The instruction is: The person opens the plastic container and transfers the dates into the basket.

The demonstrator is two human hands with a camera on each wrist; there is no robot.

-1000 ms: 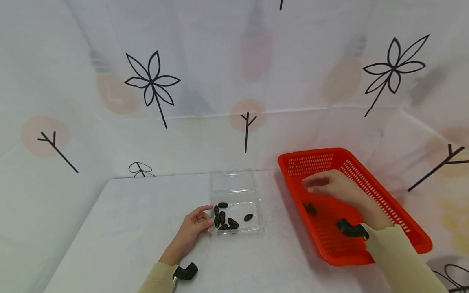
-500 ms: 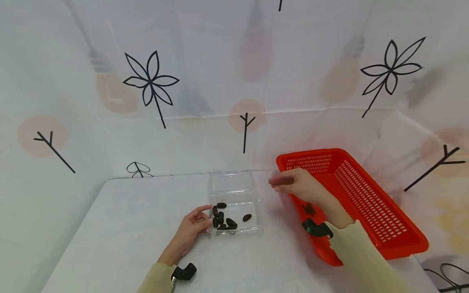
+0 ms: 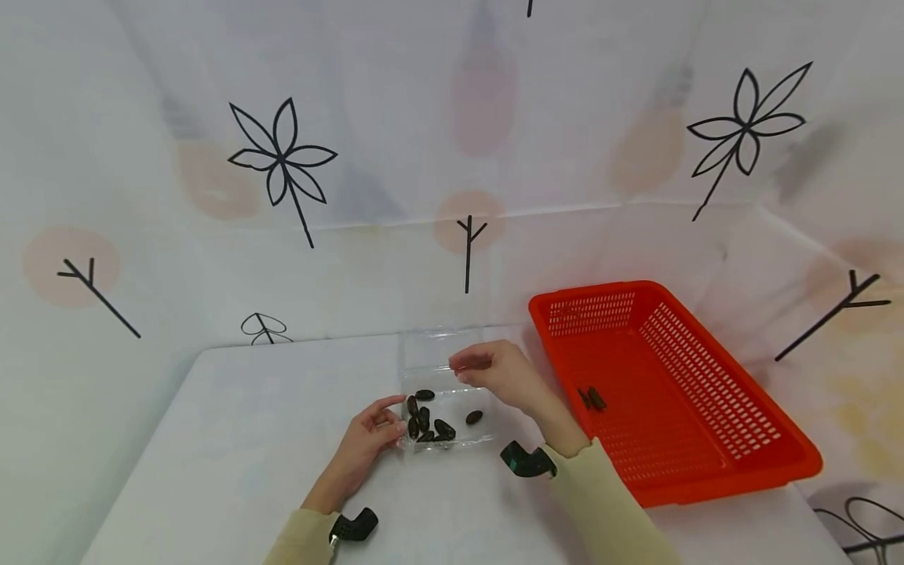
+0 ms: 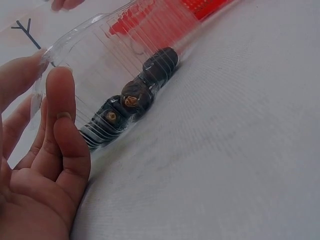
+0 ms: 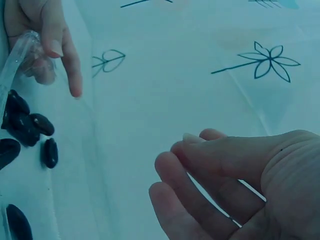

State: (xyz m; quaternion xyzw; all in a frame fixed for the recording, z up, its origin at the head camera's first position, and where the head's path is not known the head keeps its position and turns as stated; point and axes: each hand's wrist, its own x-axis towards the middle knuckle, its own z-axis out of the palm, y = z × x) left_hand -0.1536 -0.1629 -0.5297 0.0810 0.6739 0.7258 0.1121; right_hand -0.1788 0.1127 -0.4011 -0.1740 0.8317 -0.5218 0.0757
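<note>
At far left, a person's left hand point(image 3: 363, 443), in a pale yellow-green sleeve point(image 3: 304, 535), rests bent fingers against the left side of a clear plastic box point(image 3: 457, 404) on a white-covered table point(image 3: 240, 447); whether the fingers pinch the wall cannot be told. The box sits open, its hinged lid point(image 3: 426, 350) laid back behind the tray, the thin glossy walls pressed with fine ribs.

Inside the tray, plump dark oval pieces point(image 3: 424, 417) crowd the left side and front left corner, some touching, while a single oval point(image 3: 474, 417) lies apart toward the right. Near black with brown tones, they have a dull shine; seen through the plastic from the left wrist, two show wrinkled ends tipped with a rough tan scar.

Next, the right hand point(image 3: 503, 377) hangs above the box's right rear, fingers softly bent with gaps between them and nothing seen in their hold. At right stands a red plastic basket point(image 3: 695, 365), long and rounded at the corners, its sloping walls pierced with rows of slots; two slim, dark greenish pieces point(image 3: 596, 399) lie on its floor by the left wall. A creased white sheet point(image 3: 395, 275) printed with black line flowers hangs behind.
</note>
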